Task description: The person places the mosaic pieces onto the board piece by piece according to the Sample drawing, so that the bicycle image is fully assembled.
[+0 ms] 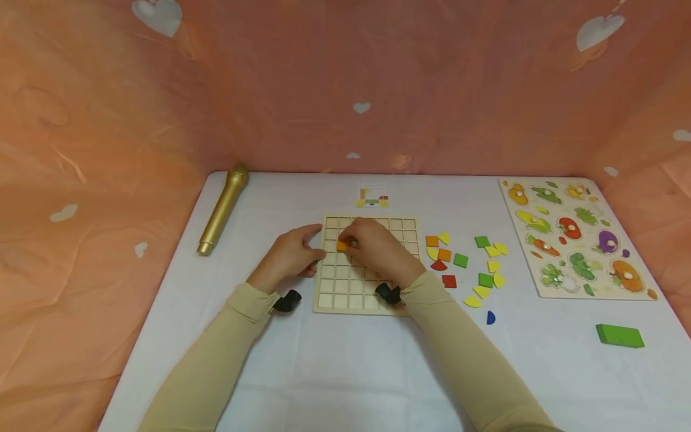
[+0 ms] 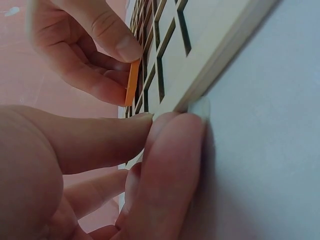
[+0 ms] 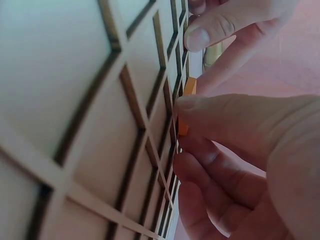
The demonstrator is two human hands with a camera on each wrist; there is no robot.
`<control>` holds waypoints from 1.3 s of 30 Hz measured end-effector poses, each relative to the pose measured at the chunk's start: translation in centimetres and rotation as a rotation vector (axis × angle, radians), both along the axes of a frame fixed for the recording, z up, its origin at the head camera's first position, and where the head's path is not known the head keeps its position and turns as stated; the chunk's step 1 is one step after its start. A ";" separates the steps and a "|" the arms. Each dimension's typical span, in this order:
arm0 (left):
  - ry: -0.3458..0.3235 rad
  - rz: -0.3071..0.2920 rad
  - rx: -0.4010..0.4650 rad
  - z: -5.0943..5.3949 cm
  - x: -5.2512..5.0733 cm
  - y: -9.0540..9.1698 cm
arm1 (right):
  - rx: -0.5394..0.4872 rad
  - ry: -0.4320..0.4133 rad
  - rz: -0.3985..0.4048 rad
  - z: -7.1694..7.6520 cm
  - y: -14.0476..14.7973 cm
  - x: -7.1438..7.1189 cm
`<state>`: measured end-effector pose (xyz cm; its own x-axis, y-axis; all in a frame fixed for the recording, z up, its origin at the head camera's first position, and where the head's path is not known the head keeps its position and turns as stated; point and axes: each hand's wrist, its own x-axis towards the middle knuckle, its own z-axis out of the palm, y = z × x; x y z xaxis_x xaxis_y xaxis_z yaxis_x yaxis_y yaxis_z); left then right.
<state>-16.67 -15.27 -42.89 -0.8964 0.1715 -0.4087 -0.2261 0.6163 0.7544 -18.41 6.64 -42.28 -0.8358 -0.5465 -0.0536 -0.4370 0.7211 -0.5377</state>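
Observation:
A wooden grid board (image 1: 326, 305) lies flat before me. My right hand (image 1: 372, 243) pinches an orange square tile (image 1: 342, 246) between thumb and fingertips, over cells in the upper left part of the board. In the right wrist view the orange tile (image 3: 190, 87) stands tilted against the grid; whether it rests in a cell cannot be told. My left hand (image 1: 288, 255) holds the board's left edge, thumb and finger meeting at the rim (image 2: 187, 95) in the left wrist view. Its other fingers are partly hidden.
Several loose orange, yellow, green, red and blue tiles (image 1: 460, 260) lie right of the board. Behind it is a small pattern card (image 1: 372, 195). A gold microphone (image 1: 222, 210) lies left, a vegetable puzzle board (image 1: 577, 240) right, with a green block (image 1: 619, 336) nearer.

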 end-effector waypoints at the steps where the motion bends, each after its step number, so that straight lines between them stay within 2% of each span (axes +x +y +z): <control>1: 0.000 0.000 -0.002 0.0 0.0 0.0 | 0.002 0.004 -0.001 0.0 0.0 0.0; 14: -0.012 0.009 -0.004 0.1 0.1 0.0 | 0.012 0.018 -0.008 -0.3 -0.1 -0.1; 23: 0.000 0.001 -0.006 0.1 0.1 0.0 | 0.002 0.024 -0.003 -0.4 0.0 -0.2; 30: 0.002 -0.004 0.002 0.0 0.2 0.0 | -0.006 -0.007 -0.013 -0.4 0.1 -0.1; 39: 0.009 -0.006 0.001 0.0 0.0 -0.1 | 0.001 0.013 -0.012 -0.2 0.0 0.0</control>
<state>-16.63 -15.34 -42.85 -0.8989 0.1772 -0.4008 -0.2157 0.6172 0.7567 -18.43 6.64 -42.50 -0.8427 -0.5366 -0.0431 -0.4354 0.7265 -0.5316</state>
